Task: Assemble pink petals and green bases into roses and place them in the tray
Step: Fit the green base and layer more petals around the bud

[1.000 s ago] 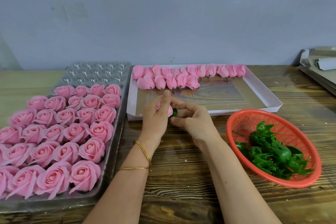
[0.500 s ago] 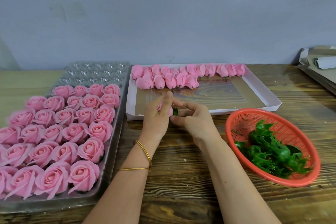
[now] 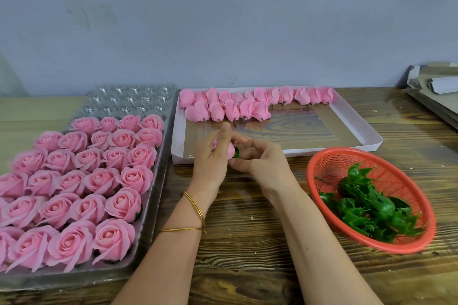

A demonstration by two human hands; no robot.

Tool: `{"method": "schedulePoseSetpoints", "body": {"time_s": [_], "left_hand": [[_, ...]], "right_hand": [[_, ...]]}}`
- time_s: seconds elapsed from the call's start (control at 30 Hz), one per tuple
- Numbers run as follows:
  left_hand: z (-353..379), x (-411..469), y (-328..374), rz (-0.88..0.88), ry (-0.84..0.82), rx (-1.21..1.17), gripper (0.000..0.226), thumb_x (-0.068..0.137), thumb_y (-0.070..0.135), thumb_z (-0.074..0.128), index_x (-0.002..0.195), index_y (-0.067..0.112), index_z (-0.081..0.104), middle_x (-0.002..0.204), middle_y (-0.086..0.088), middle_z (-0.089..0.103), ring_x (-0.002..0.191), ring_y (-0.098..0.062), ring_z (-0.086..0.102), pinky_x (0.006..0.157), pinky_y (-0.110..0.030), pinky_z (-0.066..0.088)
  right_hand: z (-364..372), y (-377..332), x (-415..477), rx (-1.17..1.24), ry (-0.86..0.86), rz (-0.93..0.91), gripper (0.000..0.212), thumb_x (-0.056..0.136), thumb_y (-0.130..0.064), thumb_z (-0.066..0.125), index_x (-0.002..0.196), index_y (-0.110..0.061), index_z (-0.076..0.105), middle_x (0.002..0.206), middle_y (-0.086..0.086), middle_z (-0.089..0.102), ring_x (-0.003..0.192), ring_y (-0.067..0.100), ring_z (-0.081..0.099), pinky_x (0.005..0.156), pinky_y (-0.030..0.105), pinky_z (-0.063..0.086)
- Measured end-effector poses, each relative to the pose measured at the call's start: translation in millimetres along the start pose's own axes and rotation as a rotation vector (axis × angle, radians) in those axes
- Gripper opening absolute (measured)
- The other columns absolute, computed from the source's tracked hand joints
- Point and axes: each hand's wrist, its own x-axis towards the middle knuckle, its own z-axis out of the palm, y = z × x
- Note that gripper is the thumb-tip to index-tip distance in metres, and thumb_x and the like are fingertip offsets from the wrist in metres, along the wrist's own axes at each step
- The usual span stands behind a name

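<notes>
My left hand (image 3: 210, 156) holds a pink rose head (image 3: 230, 150) at the table's middle, fingers curled round it. My right hand (image 3: 260, 160) pinches a green base (image 3: 236, 152) against the rose's underside; only a sliver of green shows between the fingers. A clear plastic tray (image 3: 158, 176) on the left carries several rows of finished pink roses (image 3: 99, 181), with bare cups in its far rows. A white shallow tray (image 3: 357, 126) behind my hands holds a row of loose pink petal buds (image 3: 247, 104) along its far edge.
A red mesh basket (image 3: 322, 163) with several green bases (image 3: 371, 208) stands at the right on the wooden table (image 3: 247, 242). Folded cardboard and paper (image 3: 436, 91) lie at the far right. A grey wall runs behind the table.
Both hands stay together at the same spot, working the green base against the pink rose head. The right fingers have spread slightly; nothing else has moved.
</notes>
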Motion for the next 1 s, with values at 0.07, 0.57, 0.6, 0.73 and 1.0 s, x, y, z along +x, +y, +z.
{"method": "schedulePoseSetpoints", "body": {"time_s": [0.07,0.57,0.6,0.73,1.0], "left_hand": [[0,0,-1,-0.011,-0.004,0.007,0.045,0.092,0.058,0.041,0.069,0.033,0.072,0.083,0.009,0.073,0.088,-0.006,0.067,0.080,-0.018,0.046],[0,1,9,-0.092,0.083,-0.185,0.050,0.102,0.039,0.040,0.068,0.024,0.075,0.092,-0.003,0.075,0.094,-0.014,0.067,0.078,-0.015,0.049],[0,1,10,-0.101,0.085,-0.187,0.050,0.101,0.040,0.040,0.068,0.024,0.075,0.093,-0.004,0.075,0.096,-0.016,0.067,0.080,-0.016,0.049],[0,1,12,-0.113,0.088,-0.175,0.049,0.098,0.045,0.042,0.071,0.022,0.076,0.094,-0.007,0.074,0.100,-0.020,0.067,0.090,-0.027,0.048],[-1,-1,14,-0.158,0.032,-0.153,0.048,0.099,0.047,0.042,0.076,0.024,0.078,0.091,-0.002,0.075,0.091,-0.012,0.068,0.079,-0.021,0.049]], "right_hand": [[-1,1,1,0.001,-0.010,-0.009,0.034,0.073,0.011,0.075,0.095,-0.015,0.071,0.071,0.000,0.072,0.074,0.012,0.069,0.079,0.028,0.057],[-2,-4,1,0.459,-0.169,0.224,0.028,0.097,0.008,0.043,0.102,-0.001,0.068,0.087,0.012,0.074,0.077,0.020,0.073,0.082,0.034,0.060],[-1,-4,0,0.477,-0.167,0.223,0.027,0.097,0.008,0.043,0.102,0.000,0.068,0.088,0.014,0.074,0.078,0.020,0.072,0.082,0.034,0.060],[0,-4,0,0.533,-0.112,0.238,0.020,0.093,0.011,0.051,0.107,0.007,0.065,0.097,0.021,0.069,0.087,0.026,0.069,0.081,0.033,0.060],[2,-5,-1,0.580,-0.106,0.235,0.020,0.084,0.018,0.057,0.091,0.001,0.066,0.078,0.012,0.072,0.077,0.022,0.072,0.082,0.035,0.059]]}}
